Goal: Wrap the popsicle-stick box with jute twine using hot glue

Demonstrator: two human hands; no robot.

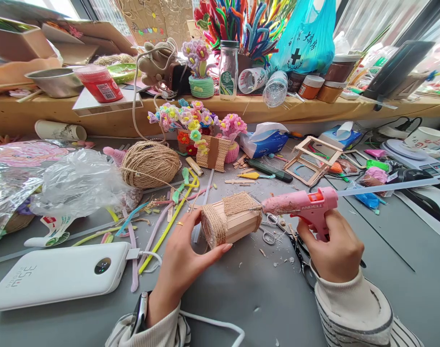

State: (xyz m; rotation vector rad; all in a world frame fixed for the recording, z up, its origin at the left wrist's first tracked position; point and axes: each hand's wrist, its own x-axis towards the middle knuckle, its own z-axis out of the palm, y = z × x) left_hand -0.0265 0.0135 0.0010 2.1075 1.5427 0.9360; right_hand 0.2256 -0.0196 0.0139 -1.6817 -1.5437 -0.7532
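My left hand (pixel 185 250) grips one end of a small cylinder (pixel 241 229) covered in wooden sticks, lying on its side. Jute twine (pixel 214 226) is wound around its left end, and a woven twine patch (pixel 239 202) covers part of its upper side. In my right hand (pixel 331 246) is a pink hot glue gun (pixel 302 202), fingers wrapped round its handle. The gun's nozzle meets or nearly meets the right end of the twine patch. A long translucent glue stick (pixel 389 187) sticks out of the gun's back.
A twine ball (pixel 151 164) sits behind my left hand. A white power bank (pixel 60 274) with a cable lies at left. Scissors (pixel 268 236) lie beyond the cylinder, near a wooden stick frame (pixel 313 161). Pipe-cleaner flowers (pixel 187 120) stand further back, below a crowded shelf (pixel 107 115).
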